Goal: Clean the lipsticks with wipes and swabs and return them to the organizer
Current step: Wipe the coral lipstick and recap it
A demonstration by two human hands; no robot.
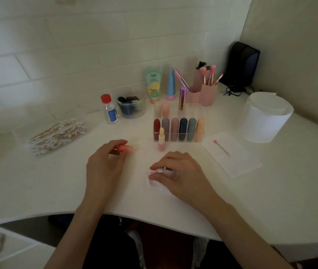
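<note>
Just left of the frame's centre, the left hand [105,162] pinches a short pink cap [125,148] between thumb and fingertips, low over the white table [57,181]. To the right of it, the right hand [181,171] lies curled over a crumpled wipe [155,182], gripping it against the tabletop, and the tip of a swab [164,168] pokes out between the fingers. The uncapped lipstick [161,141] stands upright on its base above and between the two hands, just in front of the clear organizer [177,139], where a row of capped sticks sits in the front compartments. It looks light and easily tipped. The pale bullet on top is likely soft and smearable, so the sensible hold is low on the hard pink barrel — never on the bullet. The cap is probably smooth plastic and could be slick if any residue clings to it. The wipe is limp and shapes to whatever it is pressed around.
</note>
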